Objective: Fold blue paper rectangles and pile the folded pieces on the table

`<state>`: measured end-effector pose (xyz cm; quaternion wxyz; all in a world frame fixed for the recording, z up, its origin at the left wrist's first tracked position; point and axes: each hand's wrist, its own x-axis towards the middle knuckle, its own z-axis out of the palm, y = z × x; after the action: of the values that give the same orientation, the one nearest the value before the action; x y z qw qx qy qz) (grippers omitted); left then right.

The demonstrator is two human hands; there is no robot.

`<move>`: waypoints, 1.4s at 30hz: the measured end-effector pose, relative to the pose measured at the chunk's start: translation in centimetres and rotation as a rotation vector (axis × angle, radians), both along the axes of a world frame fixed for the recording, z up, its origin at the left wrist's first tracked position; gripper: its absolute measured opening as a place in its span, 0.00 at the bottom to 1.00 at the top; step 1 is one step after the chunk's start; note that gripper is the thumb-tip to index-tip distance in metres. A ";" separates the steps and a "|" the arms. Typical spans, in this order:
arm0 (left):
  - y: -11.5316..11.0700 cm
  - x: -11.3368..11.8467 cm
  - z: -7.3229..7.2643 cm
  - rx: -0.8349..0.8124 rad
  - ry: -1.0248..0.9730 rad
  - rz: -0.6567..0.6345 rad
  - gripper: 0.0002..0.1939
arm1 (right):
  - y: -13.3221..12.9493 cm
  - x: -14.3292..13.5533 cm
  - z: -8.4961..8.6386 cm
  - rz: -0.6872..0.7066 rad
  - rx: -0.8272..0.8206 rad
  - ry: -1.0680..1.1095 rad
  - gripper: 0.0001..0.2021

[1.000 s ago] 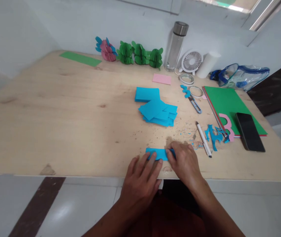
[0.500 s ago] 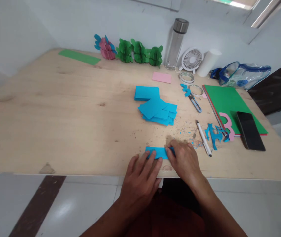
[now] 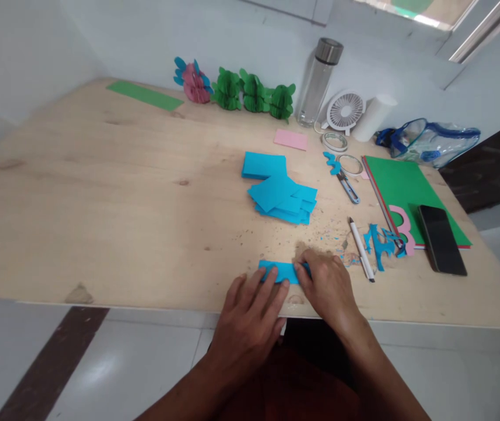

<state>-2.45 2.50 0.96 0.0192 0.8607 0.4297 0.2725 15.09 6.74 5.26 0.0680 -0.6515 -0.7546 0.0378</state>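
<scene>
A folded-looking strip of blue paper (image 3: 281, 272) lies near the front edge of the table. My left hand (image 3: 254, 304) rests over its left part, fingers spread and fingertips pressing it down. At the strip's right end, my right hand (image 3: 326, 283) is curled, with thumb and fingers closed on the paper. Its fingers partly cover that end. Farther back lie a fanned pile of blue paper pieces (image 3: 280, 196) and a neater blue stack (image 3: 264, 165) touching it.
To the right are a white pen (image 3: 361, 250), blue paper scraps (image 3: 381, 245), a utility knife (image 3: 348, 187), tape rolls (image 3: 334, 141), green sheets (image 3: 401, 181) and a phone (image 3: 442, 240). Along the wall stand paper ornaments (image 3: 227, 89), a bottle (image 3: 317, 85) and a small fan (image 3: 345, 110).
The camera view has tilted slightly. Both hands keep nearly the same hold on the blue strip, and no object has visibly moved.
</scene>
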 end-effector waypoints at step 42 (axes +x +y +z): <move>0.0 0.0 -0.5 0.044 0.033 -0.003 0.23 | -0.1 0.1 0.1 0.016 0.028 -0.002 0.10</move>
<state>-2.49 2.48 0.42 -0.0064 0.8659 0.4227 0.2675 15.20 6.61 5.37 0.0764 -0.6446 -0.7602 0.0271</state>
